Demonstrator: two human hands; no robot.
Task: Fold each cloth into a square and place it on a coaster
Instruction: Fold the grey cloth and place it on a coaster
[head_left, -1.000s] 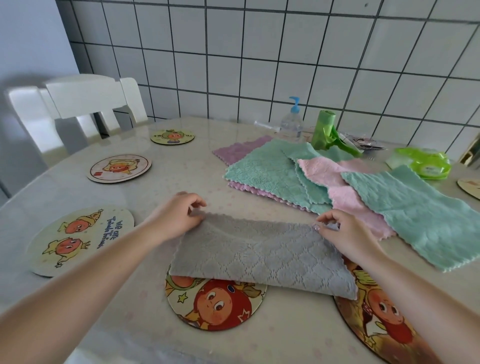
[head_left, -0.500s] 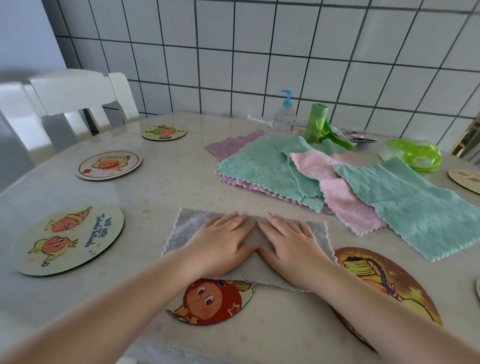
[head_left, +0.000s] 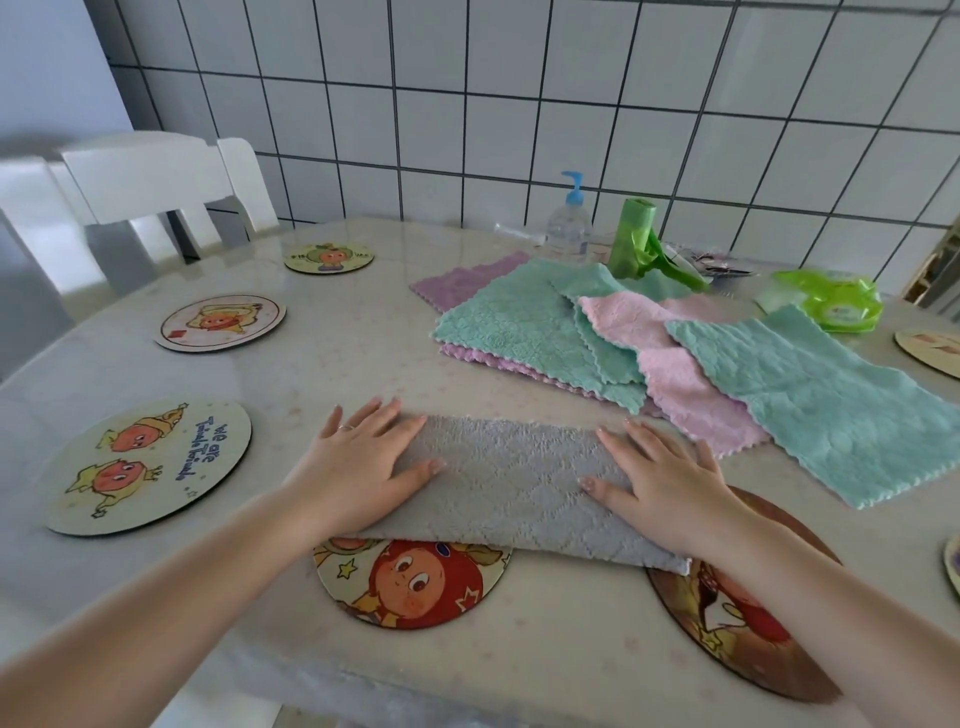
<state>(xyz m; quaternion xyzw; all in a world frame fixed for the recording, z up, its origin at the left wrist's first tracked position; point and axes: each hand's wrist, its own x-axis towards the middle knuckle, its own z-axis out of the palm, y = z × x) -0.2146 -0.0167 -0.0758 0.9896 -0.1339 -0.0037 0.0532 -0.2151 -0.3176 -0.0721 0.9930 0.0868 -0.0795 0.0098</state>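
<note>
A grey cloth, folded in half into a long strip, lies near the table's front edge and overlaps a round cartoon coaster. My left hand presses flat on its left end with straight fingers. My right hand presses flat on its right end, partly over a dark coaster. Behind lies a pile of unfolded cloths: teal, pink, another teal one and purple.
More coasters lie on the left: a large one, a middle one and a small one. A pump bottle, a green bag roll and a green packet stand at the back. A white chair is at the left.
My hands have slid apart from the middle of the grey cloth to its two ends, smoothing the fold. Before that they brought the cloth's near edge over to the far one.
</note>
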